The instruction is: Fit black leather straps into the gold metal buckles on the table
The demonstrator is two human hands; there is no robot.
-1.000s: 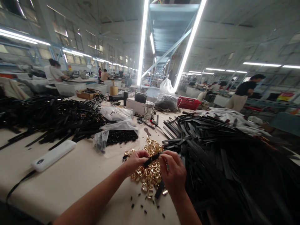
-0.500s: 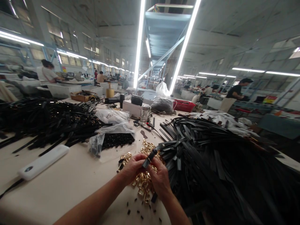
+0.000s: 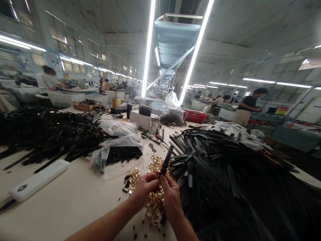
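Both my hands pinch a black strap (image 3: 166,163) above the table, close together at its near end. My left hand (image 3: 145,185) is closed, fingertips on the strap's left side. My right hand (image 3: 172,194) is closed too, thumb pressed on the strap. The strap's free part points up and away from me. What lies between the fingertips is partly hidden. Beneath and around the hands is a heap of gold buckles (image 3: 154,207), with a smaller cluster of buckles (image 3: 132,179) to the left. Small black pieces (image 3: 135,236) lie scattered nearest me.
Long black straps (image 3: 215,167) pile up on the right. More buckled straps (image 3: 50,130) lie at left, behind a white handheld device (image 3: 40,180). A plastic bag (image 3: 122,154) of black pieces, a glass jar (image 3: 153,125) and a red basket (image 3: 194,116) stand farther back. Co-workers are in the distance.
The strap has swung more upright, and more of its length shows beyond my fingers. My hands sit slightly lower in view. The camera view has shifted a little.
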